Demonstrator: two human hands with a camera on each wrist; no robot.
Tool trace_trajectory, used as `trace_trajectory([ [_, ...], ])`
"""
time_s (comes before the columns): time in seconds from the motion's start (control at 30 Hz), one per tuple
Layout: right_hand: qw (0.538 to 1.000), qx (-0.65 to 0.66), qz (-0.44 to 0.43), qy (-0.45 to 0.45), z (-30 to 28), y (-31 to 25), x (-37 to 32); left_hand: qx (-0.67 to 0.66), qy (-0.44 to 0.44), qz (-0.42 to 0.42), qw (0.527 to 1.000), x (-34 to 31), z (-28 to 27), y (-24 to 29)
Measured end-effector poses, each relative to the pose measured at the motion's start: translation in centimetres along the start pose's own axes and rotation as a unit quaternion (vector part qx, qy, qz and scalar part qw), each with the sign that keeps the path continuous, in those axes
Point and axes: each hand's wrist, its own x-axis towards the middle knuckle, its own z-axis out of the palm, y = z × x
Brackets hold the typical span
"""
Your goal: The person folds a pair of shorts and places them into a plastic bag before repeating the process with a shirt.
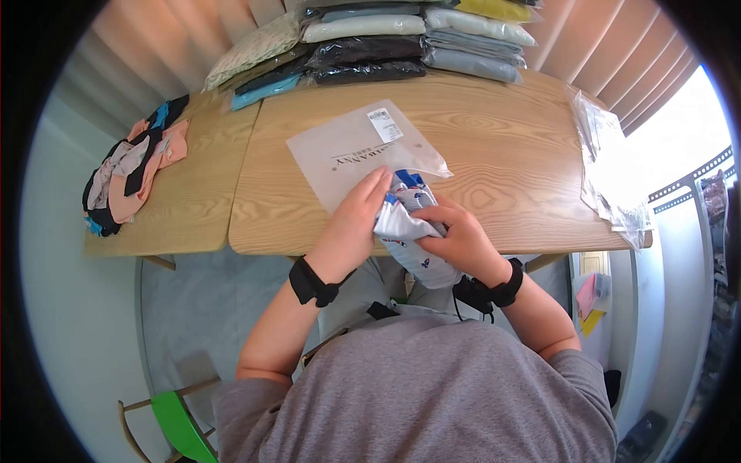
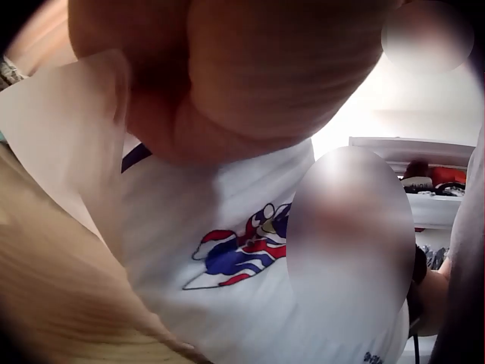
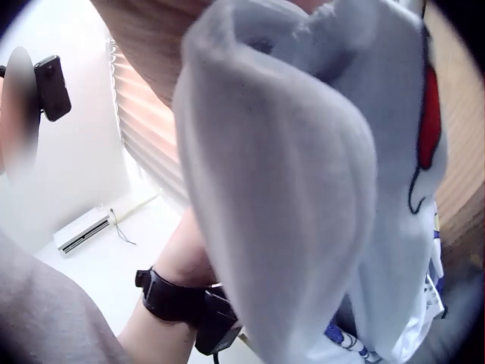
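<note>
A white garment (image 1: 421,258) with blue trim and small printed figures is bunched between both hands at the table's front edge, its lower part hanging toward the lap. My left hand (image 1: 359,228) holds its left side, fingers pointing away from the body along the cloth. With thumb and fingers, my right hand (image 1: 469,241) pinches a fold on the other side. The left wrist view shows a red-and-blue print on the garment (image 2: 227,182); a loose white fold of the garment (image 3: 280,174) fills the right wrist view. Just beyond lies a frosted bag (image 1: 324,150) with lettering and a white label.
Packaged clothes (image 1: 367,50) are stacked along the back of the wooden table (image 1: 509,154). Crumpled clothes (image 1: 127,174) lie on the left section. Clear plastic bags (image 1: 610,166) overhang the right edge. A green-backed chair (image 1: 181,424) stands at lower left.
</note>
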Motion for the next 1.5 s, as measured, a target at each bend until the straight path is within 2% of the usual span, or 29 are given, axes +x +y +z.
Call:
trace_trajectory([
  [0.03,0.999,-0.013,-0.041,0.003,-0.1,-0.1,0.1,0.001,-0.002,0.004,1.0,0.2,-0.1,0.6],
  [0.17,0.997,-0.026,-0.078,0.013,-0.4,-0.3,1.1,-0.014,-0.031,0.015,0.999,0.8,-1.0,2.7],
  [0.23,0.996,0.044,0.06,0.043,-0.4,-0.6,1.4,-0.008,-0.03,0.036,0.999,1.3,-1.2,3.4],
  [0.27,0.996,0.044,0.06,0.047,-0.4,-0.5,1.5,0.02,-0.032,0.059,0.998,1.6,-1.2,3.8],
  [0.33,0.945,0.243,0.2,0.086,-0.2,-0.3,1.9,0.049,-0.034,0.084,0.995,2.1,-0.9,4.2],
  [0.37,0.945,0.243,0.199,0.089,-0.3,-0.5,2.2,0.067,-0.031,0.083,0.994,2.5,-0.6,4.2],
  [0.4,0.894,0.392,0.193,0.104,-0.5,-0.9,2.5,0.085,-0.028,0.083,0.993,2.9,-0.5,4.2],
  [0.43,0.82,0.53,0.181,0.117,-0.7,-1.1,2.7,0.086,-0.028,0.085,0.992,3.2,-0.4,4.2],
  [0.53,0.831,0.514,0.185,0.106,-0.1,0.4,2.8,0.07,-0.014,0.076,0.995,4.3,-0.3,3.5],
  [0.57,0.843,0.48,0.229,0.078,-0.1,1.3,2.7,0.065,-0.019,0.055,0.996,4.7,-0.3,2.9],
  [0.6,0.842,0.482,0.229,0.08,-0.3,1.3,2.6,0.059,-0.026,0.034,0.997,5.0,-0.3,2.4],
  [0.67,0.828,0.472,0.303,0.006,-0.9,1.5,2.5,0.067,-0.051,0.028,0.996,5.4,-0.9,1.3],
  [0.83,0.809,0.49,0.326,0.0,-2.7,1.5,2.2,0.042,-0.076,-0.007,0.996,5.3,-1.1,0.0],
  [0.93,0.825,0.451,0.342,0.001,-2.5,1.2,2.0,0.038,-0.065,0.016,0.997,5.4,-0.8,-0.3],
  [1.0,0.826,0.449,0.342,0.0,-2.2,1.6,1.9,-0.005,-0.062,-0.009,0.998,5.5,-0.7,-0.1],
  [1.13,0.821,0.458,0.341,0.014,-2.0,1.5,1.8,0.006,-0.081,-0.006,0.997,5.5,-0.7,-0.3],
  [1.23,0.842,0.445,0.305,0.017,-1.7,0.7,2.0,0.013,-0.105,0.007,0.994,5.4,0.1,0.0],
  [1.27,0.841,0.446,0.304,0.018,-1.4,0.5,2.1,0.023,-0.093,0.041,0.995,5.4,0.5,0.4],
  [1.33,0.924,0.299,0.232,0.048,-1.0,0.2,2.5,0.034,-0.081,0.076,0.993,5.6,1.1,1.6],
  [1.37,0.924,0.299,0.231,0.049,-0.6,0.0,2.6,0.046,-0.069,0.101,0.991,5.7,1.2,2.2],
  [1.43,0.959,0.222,0.148,0.1,0.1,-0.4,2.8,0.057,-0.057,0.129,0.988,5.7,0.8,3.7],
  [1.47,0.97,0.18,0.105,0.125,0.1,-0.5,2.9,0.022,-0.075,0.145,0.986,5.8,0.5,4.4],
  [1.5,0.985,-0.096,-0.042,0.141,1.0,2.5,3.4,-0.013,-0.092,0.161,0.983,5.9,0.4,4.9],
])
